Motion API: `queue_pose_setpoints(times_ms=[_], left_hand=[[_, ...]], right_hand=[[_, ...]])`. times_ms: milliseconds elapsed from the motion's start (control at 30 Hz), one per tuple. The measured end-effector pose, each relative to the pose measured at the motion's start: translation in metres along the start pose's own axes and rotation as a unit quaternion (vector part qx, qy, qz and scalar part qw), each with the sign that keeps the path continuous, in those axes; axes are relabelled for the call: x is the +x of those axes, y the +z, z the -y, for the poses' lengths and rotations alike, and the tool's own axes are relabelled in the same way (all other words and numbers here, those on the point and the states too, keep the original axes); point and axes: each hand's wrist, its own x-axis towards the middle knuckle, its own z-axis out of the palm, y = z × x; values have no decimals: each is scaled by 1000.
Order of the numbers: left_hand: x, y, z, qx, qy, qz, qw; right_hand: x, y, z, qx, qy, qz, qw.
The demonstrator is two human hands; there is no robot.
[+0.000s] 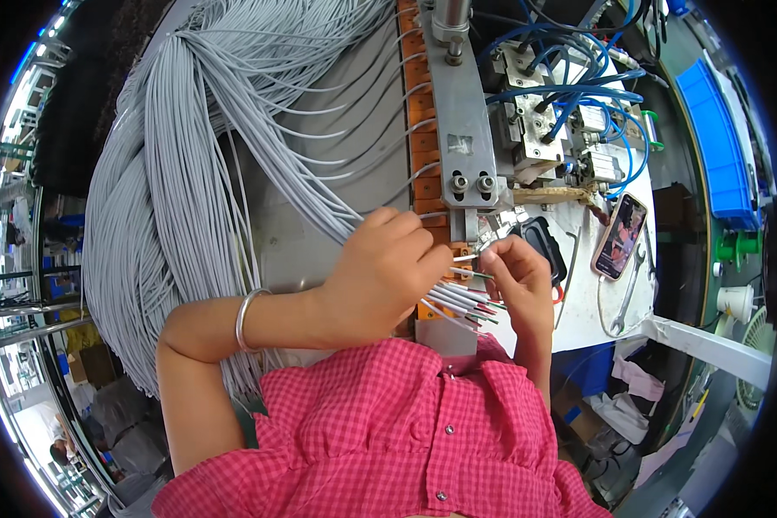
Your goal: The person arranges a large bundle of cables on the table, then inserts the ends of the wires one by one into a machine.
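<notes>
My left hand (393, 272) is closed round a bundle of grey cables (306, 203). Their cut ends (459, 298) fan out past my fingers, showing thin red, green, white and dark inner wires. My right hand (522, 281) is closed in a pinch, thumb against forefinger, where one white cable end (465, 257) reaches its fingertips; the fingers partly cover the tip. Both hands are just in front of an orange block strip (423, 160) beneath a metal press bar (462, 112). Small shiny metal parts (489, 235) lie right beyond my right fingertips.
A huge heap of grey cables (177, 173) covers the left side, with single cables running to the orange strip. To the right are pneumatic blocks (531, 116) with blue hoses, a phone (620, 237) on a cord, a wrench (632, 289), a black tray (544, 246) and a blue bin (718, 142).
</notes>
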Motion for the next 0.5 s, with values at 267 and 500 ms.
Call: queue_pose_setpoints(times_ms=[267,500], left_hand=[[-5,4,2,18,0,26,999],[-4,3,1,20,-11,35,999]], right_hand=[[4,-12,5,57,118,81,988],[-6,5,11,-37,-45,-18,998]])
